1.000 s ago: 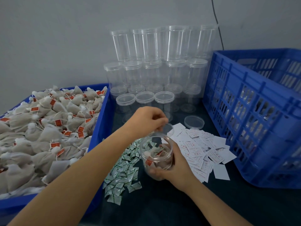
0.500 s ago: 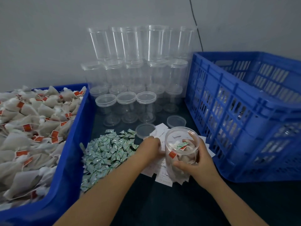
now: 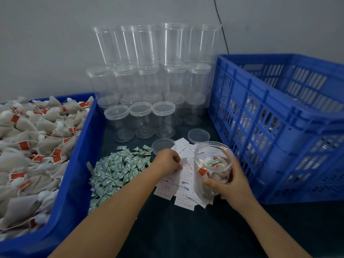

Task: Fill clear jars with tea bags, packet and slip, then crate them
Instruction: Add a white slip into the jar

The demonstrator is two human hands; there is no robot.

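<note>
Jar (image 3: 212,170) open-topped, tea bags and green packet inside, wrapped by right hand (image 3: 229,185) fingers, thumb on near wall. Left hand (image 3: 167,162) fingers curled onto slips (image 3: 184,183) just left of jar, apparently pinching one.

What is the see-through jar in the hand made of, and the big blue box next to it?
The open clear round jar looks like thin glossy plastic: see-through, with shiny highlights. The big blue slotted crate looks like hard moulded plastic, with a smooth, slightly shiny surface and ribbed, slotted walls.
</note>
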